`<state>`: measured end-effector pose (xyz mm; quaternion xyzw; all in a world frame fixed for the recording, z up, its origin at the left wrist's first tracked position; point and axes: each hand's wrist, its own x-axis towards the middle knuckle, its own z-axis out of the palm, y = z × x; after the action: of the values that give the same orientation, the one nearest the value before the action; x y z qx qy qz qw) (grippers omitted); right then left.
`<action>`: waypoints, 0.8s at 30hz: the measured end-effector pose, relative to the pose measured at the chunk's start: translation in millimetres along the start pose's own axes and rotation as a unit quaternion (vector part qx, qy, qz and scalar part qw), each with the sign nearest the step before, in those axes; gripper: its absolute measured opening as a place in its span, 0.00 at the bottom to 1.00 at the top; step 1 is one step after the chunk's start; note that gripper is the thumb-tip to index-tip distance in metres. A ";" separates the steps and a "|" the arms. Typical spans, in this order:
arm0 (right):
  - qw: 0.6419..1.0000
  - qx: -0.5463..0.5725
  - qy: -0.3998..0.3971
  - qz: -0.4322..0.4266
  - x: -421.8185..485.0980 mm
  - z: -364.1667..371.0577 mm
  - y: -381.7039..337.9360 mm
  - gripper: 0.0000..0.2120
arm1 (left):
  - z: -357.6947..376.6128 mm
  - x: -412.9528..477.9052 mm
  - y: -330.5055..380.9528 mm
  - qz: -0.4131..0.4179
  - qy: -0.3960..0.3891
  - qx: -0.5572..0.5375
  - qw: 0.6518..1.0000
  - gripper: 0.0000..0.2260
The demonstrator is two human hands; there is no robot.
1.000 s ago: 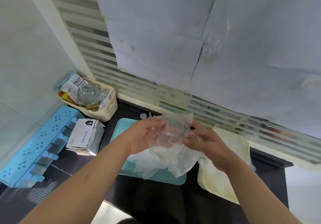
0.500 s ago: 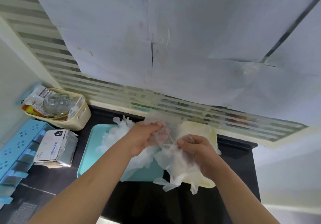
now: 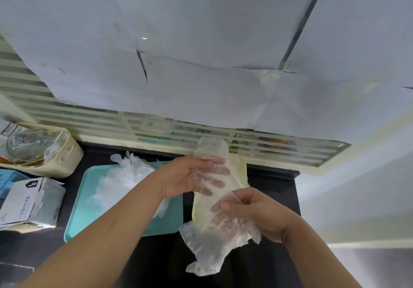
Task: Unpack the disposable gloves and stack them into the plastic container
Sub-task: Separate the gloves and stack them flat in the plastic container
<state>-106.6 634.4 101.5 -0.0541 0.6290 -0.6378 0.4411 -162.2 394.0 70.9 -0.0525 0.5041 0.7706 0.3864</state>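
Stretching clear gloves point(image 3: 206, 251), bunched half a second ago, into a long strip: left hand point(image 3: 190, 176) grips the 12 o'clock end, right hand point(image 3: 254, 215) pinches toward 6 o'clock, over the cream container point(image 3: 242, 169).

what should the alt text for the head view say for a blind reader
Two bare hands hold a floppy bunch of clear gloves over a black counter, the left hand at its top, the right hand pinching lower down. A teal tray with more gloves lies to the left.
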 end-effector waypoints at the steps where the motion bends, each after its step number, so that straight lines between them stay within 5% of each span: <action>1: 1.000 0.011 -0.009 0.000 -4.1 -3.9 1.2 0.10 | 3.8 6.7 -2.4 0.000 -0.002 0.005 1.000 0.17; 4: 1.000 0.022 0.005 -0.003 -13.4 -14.8 7.4 0.09 | 15.0 34.0 -15.6 0.006 0.095 0.128 0.987 0.12; 6: 0.999 0.023 0.034 -0.008 -13.6 -21.0 13.1 0.11 | 12.5 55.3 -29.0 0.012 0.216 0.329 0.919 0.06; 9: 0.995 0.052 0.082 -0.011 -10.9 -31.2 20.7 0.13 | 6.3 78.7 -42.5 -0.004 0.306 0.515 0.801 0.11; 12: 0.984 0.100 0.144 -0.002 -7.0 -39.1 23.3 0.12 | 4.7 85.9 -44.5 -0.047 0.322 0.610 0.723 0.10; 14: 0.974 0.122 0.191 0.002 -1.0 -43.1 23.8 0.12 | 2.9 87.5 -47.3 -0.055 0.324 0.613 0.719 0.19; 16: 0.963 0.125 0.238 0.011 8.2 -47.8 25.3 0.12 | 4.6 79.6 -51.3 -0.019 0.350 0.629 0.694 0.26; 18: 0.957 0.121 0.262 0.017 17.2 -53.6 26.1 0.13 | 9.2 67.7 -54.3 0.047 0.378 0.674 0.633 0.26; 20: 0.953 0.129 0.275 0.015 25.7 -58.8 25.2 0.13 | 14.0 60.8 -56.7 0.118 0.344 0.669 0.648 0.21; 22: 0.948 0.131 0.291 0.013 31.7 -60.5 25.3 0.12 | 18.7 61.6 -63.1 0.138 0.259 0.624 0.724 0.19; 24: 0.945 0.124 0.303 0.012 36.8 -60.4 26.1 0.11 | 17.7 72.7 -68.2 0.089 0.205 0.617 0.755 0.30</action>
<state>-153.7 661.5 49.2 0.2046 0.6496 -0.6918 0.2401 -163.1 461.1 -4.9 0.0859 0.9395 0.2947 0.1520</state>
